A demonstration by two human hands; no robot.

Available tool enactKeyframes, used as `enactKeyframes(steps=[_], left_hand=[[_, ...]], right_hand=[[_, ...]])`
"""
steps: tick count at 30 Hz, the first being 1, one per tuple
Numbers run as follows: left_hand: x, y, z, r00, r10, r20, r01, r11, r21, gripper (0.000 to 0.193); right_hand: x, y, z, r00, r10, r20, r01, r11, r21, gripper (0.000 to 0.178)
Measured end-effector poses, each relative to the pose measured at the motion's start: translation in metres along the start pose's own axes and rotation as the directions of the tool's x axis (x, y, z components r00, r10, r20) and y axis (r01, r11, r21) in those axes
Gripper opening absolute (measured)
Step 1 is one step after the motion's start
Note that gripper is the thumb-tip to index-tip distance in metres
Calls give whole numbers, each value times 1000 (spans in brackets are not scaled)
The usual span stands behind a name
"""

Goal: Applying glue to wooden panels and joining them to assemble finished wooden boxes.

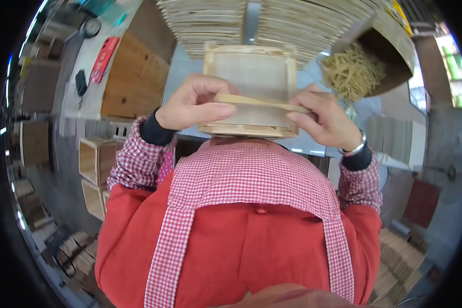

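A flat tan rubber band (264, 102) is pulled taut between my two hands, with a twist near its middle. The left end is pinched between thumb and fingers of my left hand (196, 105). My right hand (324, 115) grips the other end, its fingers closed. Directly beneath the band lies a shallow wooden box (292, 77) with a pale flat inner panel, close against my checked apron. Both hands are above the box's side edges, and the left one hides part of its rim.
Many more tan bands (351, 72) spill from a tilted cardboard box (392, 49) at the right. Two rows of stacked wooden pieces (205, 25) stand behind the wooden box. On the left are a wooden cabinet (133, 79), a red case (104, 59) and open wooden crates (95, 160).
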State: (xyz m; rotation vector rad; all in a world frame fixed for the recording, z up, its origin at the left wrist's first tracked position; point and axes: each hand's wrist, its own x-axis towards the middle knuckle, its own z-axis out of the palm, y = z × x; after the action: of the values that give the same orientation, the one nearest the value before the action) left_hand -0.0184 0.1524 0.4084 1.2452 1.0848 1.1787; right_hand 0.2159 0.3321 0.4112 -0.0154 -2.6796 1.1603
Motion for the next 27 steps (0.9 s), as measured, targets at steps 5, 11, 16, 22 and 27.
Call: enactKeyframes(steps=[5,11,16,22,27], left_hand=[[22,-31,-111,918,391,-64,-69,317,946,23],[-6,-61,-130,931,330,-156,17,388,921,18],[-56,-46,-60,952,241,-188,15,578,816,13],[-74,-37,-20,955,145,-260,94,682,725,30],[-80,-45,-21,962,252,-106,-49,540,840,32]], right_hand=[[30,97,-45,970,-85,-229,3,942,-336,27],[23,126,-21,972,4,-236,-53,977,-205,33],[-29,69,1,997,-6,-79,-11,978,-209,30],[-38,18,19,988,153,18,-148,974,-172,35],[-38,21,39,985,44,-165,-82,970,-228,38]])
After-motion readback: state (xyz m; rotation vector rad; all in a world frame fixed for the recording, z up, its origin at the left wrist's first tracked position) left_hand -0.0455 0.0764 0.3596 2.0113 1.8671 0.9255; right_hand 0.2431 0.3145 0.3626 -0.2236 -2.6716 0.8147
